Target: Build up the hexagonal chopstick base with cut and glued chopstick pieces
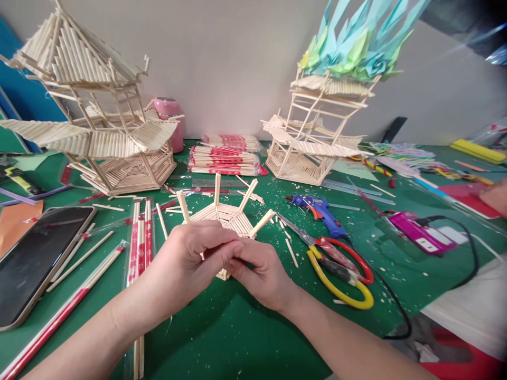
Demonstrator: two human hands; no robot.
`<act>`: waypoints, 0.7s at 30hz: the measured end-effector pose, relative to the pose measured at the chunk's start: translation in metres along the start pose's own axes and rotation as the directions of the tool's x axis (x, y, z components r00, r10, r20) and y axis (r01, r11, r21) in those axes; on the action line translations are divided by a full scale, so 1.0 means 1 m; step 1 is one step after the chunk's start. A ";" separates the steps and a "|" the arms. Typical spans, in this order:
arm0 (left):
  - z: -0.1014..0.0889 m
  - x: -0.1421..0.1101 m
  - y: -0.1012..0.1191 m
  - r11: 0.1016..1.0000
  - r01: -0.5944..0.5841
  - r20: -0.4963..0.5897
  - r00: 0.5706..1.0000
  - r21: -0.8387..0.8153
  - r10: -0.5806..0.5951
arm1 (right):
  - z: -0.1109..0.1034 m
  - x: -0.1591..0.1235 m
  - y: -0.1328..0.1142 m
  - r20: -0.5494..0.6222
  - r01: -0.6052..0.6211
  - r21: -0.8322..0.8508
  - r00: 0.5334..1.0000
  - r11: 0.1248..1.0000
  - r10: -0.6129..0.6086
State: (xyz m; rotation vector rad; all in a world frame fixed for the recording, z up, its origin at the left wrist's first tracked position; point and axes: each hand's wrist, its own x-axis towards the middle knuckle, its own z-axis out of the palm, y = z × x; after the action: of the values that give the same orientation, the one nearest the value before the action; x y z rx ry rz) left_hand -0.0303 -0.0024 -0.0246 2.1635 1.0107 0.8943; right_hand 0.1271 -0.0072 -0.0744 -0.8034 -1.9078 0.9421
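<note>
My left hand (pixel 198 248) and my right hand (pixel 259 272) meet at the fingertips over the near side of a small wooden-stick base (pixel 217 212). Both are closed in a pinch, and the fingers hide whatever is between them. The base looks many-sided, with a floor of sticks laid in rings and short posts standing up at its corners. One post (pixel 262 224) rises just beyond my right hand. Most of the base's near edge is covered by my hands.
Two stick pavilions, a roofed one (pixel 114 142) and one topped with blue-green paper (pixel 317 145), stand behind. Scissors (pixel 340 264), a blue glue gun (pixel 319 211) and a purple power strip (pixel 422 232) lie right. A phone (pixel 39 258) and packaged chopsticks (pixel 140 237) lie left. Another person's hand (pixel 494 198) shows far right.
</note>
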 end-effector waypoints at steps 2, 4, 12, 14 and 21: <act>0.000 -0.001 0.000 1.000 -0.004 0.001 1.000 0.006 0.004 | 0.000 0.000 -0.001 0.002 0.007 0.008 1.000 1.000 -0.007; 0.000 -0.001 0.000 1.000 -0.006 0.003 1.000 0.000 0.006 | 0.000 0.000 -0.001 0.008 0.006 0.011 1.000 1.000 -0.006; 0.000 0.001 0.002 1.000 0.005 -0.014 1.000 -0.014 -0.005 | 0.000 0.000 0.000 0.001 0.039 -0.005 0.999 0.999 -0.039; 0.000 0.000 0.002 0.999 0.017 -0.010 1.000 -0.028 -0.017 | 0.000 0.000 0.001 0.009 0.039 0.001 0.999 0.999 -0.039; -0.004 -0.011 -0.005 0.962 0.213 -0.001 0.976 -0.172 -0.216 | -0.001 -0.001 0.001 0.042 0.031 -0.026 0.999 0.999 -0.030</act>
State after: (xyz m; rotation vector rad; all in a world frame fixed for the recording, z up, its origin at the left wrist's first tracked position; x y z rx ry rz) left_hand -0.0405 -0.0075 -0.0288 1.8656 1.1117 0.8668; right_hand 0.1288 -0.0069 -0.0748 -0.7729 -1.9671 0.9234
